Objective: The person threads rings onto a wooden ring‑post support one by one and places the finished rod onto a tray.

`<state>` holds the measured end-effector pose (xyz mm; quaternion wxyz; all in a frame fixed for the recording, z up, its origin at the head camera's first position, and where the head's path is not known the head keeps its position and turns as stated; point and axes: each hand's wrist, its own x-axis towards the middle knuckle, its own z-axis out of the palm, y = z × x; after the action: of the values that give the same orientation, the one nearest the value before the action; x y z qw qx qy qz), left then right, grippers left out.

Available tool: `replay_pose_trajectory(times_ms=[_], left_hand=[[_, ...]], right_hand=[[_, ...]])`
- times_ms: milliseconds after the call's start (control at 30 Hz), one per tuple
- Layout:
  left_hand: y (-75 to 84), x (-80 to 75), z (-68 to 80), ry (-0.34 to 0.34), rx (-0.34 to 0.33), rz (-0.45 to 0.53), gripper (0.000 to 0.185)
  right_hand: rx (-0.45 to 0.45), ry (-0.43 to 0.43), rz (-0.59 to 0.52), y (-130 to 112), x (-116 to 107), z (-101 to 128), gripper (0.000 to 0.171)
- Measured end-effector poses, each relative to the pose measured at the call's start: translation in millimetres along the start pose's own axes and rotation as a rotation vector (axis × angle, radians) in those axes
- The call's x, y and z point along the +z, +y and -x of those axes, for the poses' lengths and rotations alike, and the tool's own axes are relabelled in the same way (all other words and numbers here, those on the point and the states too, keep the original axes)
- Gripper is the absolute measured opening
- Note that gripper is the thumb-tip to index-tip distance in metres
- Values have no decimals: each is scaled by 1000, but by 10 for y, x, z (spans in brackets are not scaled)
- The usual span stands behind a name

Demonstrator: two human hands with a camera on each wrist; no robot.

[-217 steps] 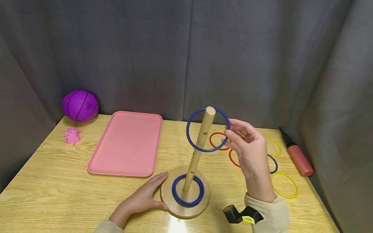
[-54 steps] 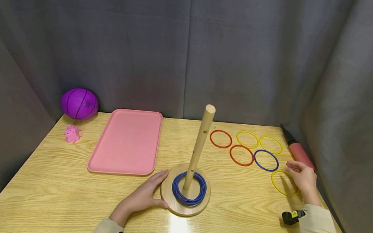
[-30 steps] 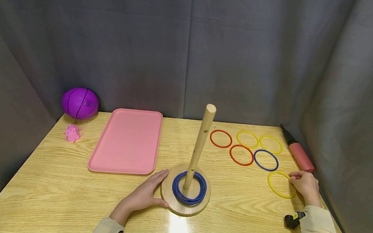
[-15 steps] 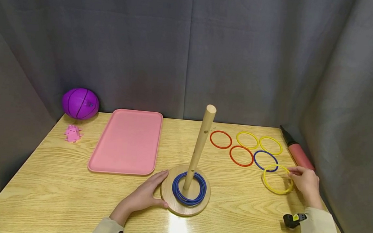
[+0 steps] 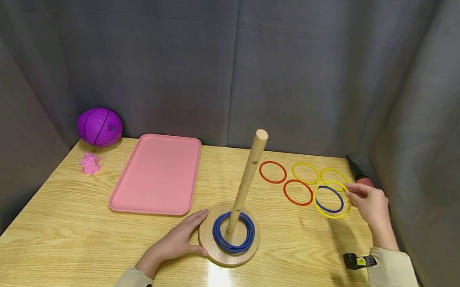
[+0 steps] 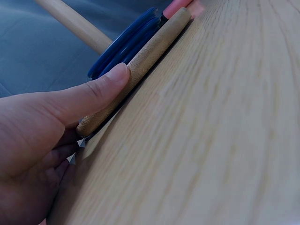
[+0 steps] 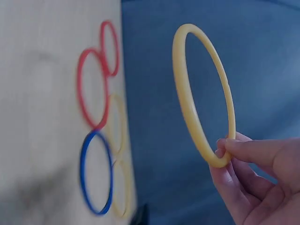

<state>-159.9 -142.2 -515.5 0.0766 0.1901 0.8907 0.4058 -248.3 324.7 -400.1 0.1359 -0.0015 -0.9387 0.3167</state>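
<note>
The left hand [image 5: 175, 245] lies on the desk [image 5: 87, 240], its fingers [image 6: 101, 89] nearly straight and pressed against the rim of the wooden base [image 5: 210, 249], probably to keep the peg [image 5: 247, 180] from tipping. The blue rings [image 5: 233, 232] lie around the peg, just beyond these fingers. The right hand [image 5: 369, 206] pinches the yellow ring [image 5: 332, 199] by its edge (thumb and fingertips closed on it), lifted above the loose rings [image 5: 299, 184] on the desk.
</note>
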Motion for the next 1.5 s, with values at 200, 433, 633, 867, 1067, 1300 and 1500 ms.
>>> replay_pose_trajectory(times_ms=[200,433,633,867,1067,1300,1500], left_hand=[[15,-7,-1,-10,-6,12,108],[25,-14,5,-9,-5,11,108],[34,-19,11,-11,-12,13,108],[31,-19,8,-6,-4,19,108],[20,-11,3,-4,-2,13,107],[29,-17,5,-5,-3,12,107],[30,-20,5,-12,-12,9,107]], right_hand=[[-20,-37,-91,-314,-67,-4,31],[-36,-75,-271,-677,-151,17,38],[-84,-121,-395,-989,-164,35,40],[-127,-177,-552,-1360,-188,63,28],[-161,-231,-736,-1625,-211,100,19],[-203,-281,-935,-1868,-223,108,21],[-211,-290,-1000,-2019,-198,118,21]])
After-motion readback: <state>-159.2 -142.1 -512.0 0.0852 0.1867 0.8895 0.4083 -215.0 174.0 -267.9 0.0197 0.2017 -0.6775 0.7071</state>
